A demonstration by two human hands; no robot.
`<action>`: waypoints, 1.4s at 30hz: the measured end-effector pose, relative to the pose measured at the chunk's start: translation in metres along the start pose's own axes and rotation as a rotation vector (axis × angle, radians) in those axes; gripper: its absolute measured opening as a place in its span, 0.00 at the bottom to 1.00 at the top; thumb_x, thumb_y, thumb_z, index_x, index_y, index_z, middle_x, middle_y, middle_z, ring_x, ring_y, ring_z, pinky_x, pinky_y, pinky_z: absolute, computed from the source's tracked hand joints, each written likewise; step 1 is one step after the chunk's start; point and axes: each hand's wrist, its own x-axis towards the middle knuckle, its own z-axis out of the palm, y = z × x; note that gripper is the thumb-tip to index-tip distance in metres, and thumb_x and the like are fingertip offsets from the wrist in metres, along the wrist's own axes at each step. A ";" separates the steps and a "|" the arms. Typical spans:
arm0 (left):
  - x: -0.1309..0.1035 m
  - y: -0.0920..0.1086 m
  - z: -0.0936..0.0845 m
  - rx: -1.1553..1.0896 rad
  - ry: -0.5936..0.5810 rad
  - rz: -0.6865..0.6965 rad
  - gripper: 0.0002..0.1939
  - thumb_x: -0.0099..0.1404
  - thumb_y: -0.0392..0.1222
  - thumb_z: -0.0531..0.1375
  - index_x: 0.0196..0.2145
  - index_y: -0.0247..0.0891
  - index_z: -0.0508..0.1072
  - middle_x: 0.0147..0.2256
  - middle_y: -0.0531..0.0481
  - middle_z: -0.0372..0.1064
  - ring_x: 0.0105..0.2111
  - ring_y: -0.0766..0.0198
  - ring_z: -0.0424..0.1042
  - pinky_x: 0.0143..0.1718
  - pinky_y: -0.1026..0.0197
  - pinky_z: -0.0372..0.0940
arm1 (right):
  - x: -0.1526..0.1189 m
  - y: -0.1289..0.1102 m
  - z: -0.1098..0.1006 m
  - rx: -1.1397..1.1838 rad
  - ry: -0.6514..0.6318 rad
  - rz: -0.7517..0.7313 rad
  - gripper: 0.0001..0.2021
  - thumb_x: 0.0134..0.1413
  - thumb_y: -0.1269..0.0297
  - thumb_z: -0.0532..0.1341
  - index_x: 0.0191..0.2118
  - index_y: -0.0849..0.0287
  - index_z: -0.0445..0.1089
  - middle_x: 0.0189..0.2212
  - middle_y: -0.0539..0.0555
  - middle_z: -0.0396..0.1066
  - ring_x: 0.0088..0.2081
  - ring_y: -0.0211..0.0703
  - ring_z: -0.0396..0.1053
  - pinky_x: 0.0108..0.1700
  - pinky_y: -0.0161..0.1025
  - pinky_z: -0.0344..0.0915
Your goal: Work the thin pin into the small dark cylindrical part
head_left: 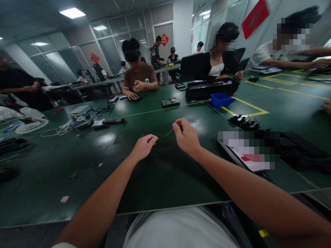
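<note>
My right hand (186, 135) is closed around what looks like a small screwdriver (168, 134). Its thin shaft slants down to the left from a red bit at my fingertips, and the handle is hidden in my palm. Just left of the tip, my left hand (145, 146) has its fingers pinched together. Something small and dark shows between thumb and fingers, too small to name. A short gap separates the shaft's tip from the left fingertips. Both hands are held above the green table (165, 186).
Ahead lie a hard drive (170, 102), a blue bin (221, 100) and a long black casing (212, 90). A screwdriver (113, 121) and tangled cables (80, 121) are at left. Papers (240, 151) lie at right. A co-worker (141, 75) sits opposite, others to the right.
</note>
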 end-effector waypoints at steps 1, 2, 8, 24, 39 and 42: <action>0.000 -0.002 -0.005 -0.128 0.068 -0.049 0.18 0.68 0.53 0.53 0.39 0.39 0.76 0.31 0.48 0.70 0.26 0.64 0.66 0.28 0.62 0.59 | 0.000 0.000 0.000 0.005 -0.006 0.001 0.09 0.66 0.58 0.52 0.38 0.55 0.64 0.28 0.52 0.72 0.30 0.44 0.70 0.33 0.41 0.59; 0.000 -0.003 -0.012 -0.261 0.139 -0.092 0.17 0.68 0.52 0.53 0.37 0.38 0.74 0.29 0.49 0.68 0.23 0.66 0.64 0.25 0.63 0.57 | 0.000 0.000 0.000 0.008 -0.010 0.003 0.09 0.66 0.57 0.51 0.38 0.55 0.64 0.28 0.52 0.72 0.30 0.44 0.70 0.33 0.41 0.59; -0.006 -0.028 -0.068 -0.809 0.389 -0.378 0.11 0.63 0.49 0.57 0.33 0.37 0.65 0.28 0.53 0.61 0.19 0.71 0.58 0.19 0.66 0.51 | -0.001 0.000 0.000 0.008 -0.013 0.006 0.10 0.66 0.56 0.51 0.38 0.55 0.64 0.29 0.52 0.73 0.31 0.44 0.71 0.35 0.41 0.60; 0.023 -0.028 -0.052 0.548 -0.051 -0.156 0.23 0.63 0.56 0.59 0.51 0.42 0.77 0.50 0.39 0.74 0.48 0.48 0.72 0.47 0.53 0.64 | 0.000 0.002 0.001 0.008 -0.018 0.023 0.09 0.65 0.57 0.52 0.38 0.55 0.64 0.29 0.52 0.73 0.31 0.44 0.70 0.34 0.41 0.59; 0.038 -0.043 -0.061 0.167 0.112 -0.272 0.13 0.62 0.48 0.55 0.36 0.35 0.72 0.34 0.43 0.73 0.26 0.62 0.68 0.30 0.60 0.61 | -0.001 0.001 0.001 0.020 -0.045 0.003 0.10 0.66 0.56 0.51 0.39 0.55 0.65 0.29 0.52 0.72 0.31 0.44 0.70 0.34 0.41 0.60; 0.024 -0.053 -0.090 -0.081 0.268 -0.342 0.11 0.59 0.46 0.54 0.32 0.35 0.69 0.28 0.48 0.69 0.22 0.66 0.63 0.22 0.63 0.55 | -0.001 0.003 0.002 0.016 -0.046 0.001 0.11 0.66 0.56 0.51 0.39 0.55 0.65 0.29 0.52 0.73 0.31 0.44 0.70 0.34 0.41 0.60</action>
